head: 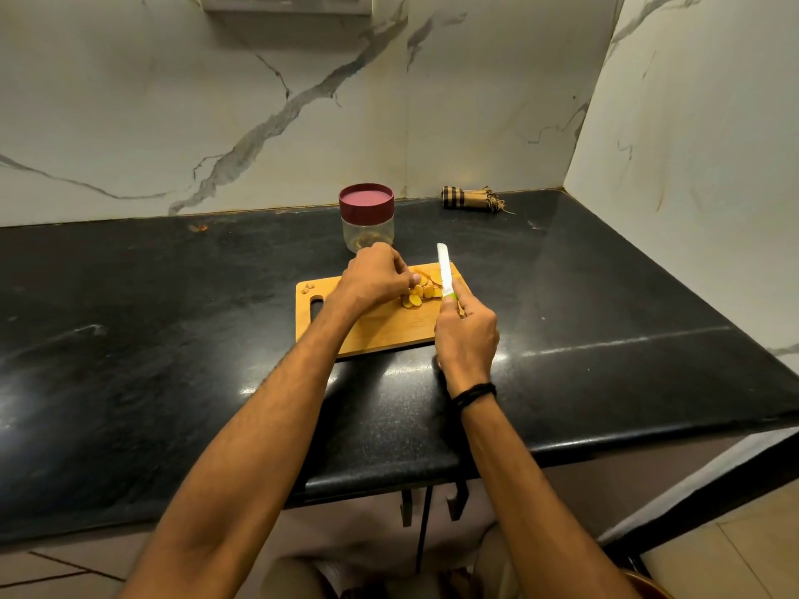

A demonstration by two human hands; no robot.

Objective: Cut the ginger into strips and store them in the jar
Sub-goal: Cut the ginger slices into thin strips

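On the rectangular wooden cutting board (376, 328) the left hand (375, 275) pinches the yellow ginger slices (418, 294) while the right hand (467, 335) grips the white-bladed green-handled knife (444, 270) just beside them, so a slipping slice could put fingertips under the blade.

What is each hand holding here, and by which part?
The right hand grips the knife by its green handle. The left hand is curled over the ginger slices; whether it pinches one cannot be told.
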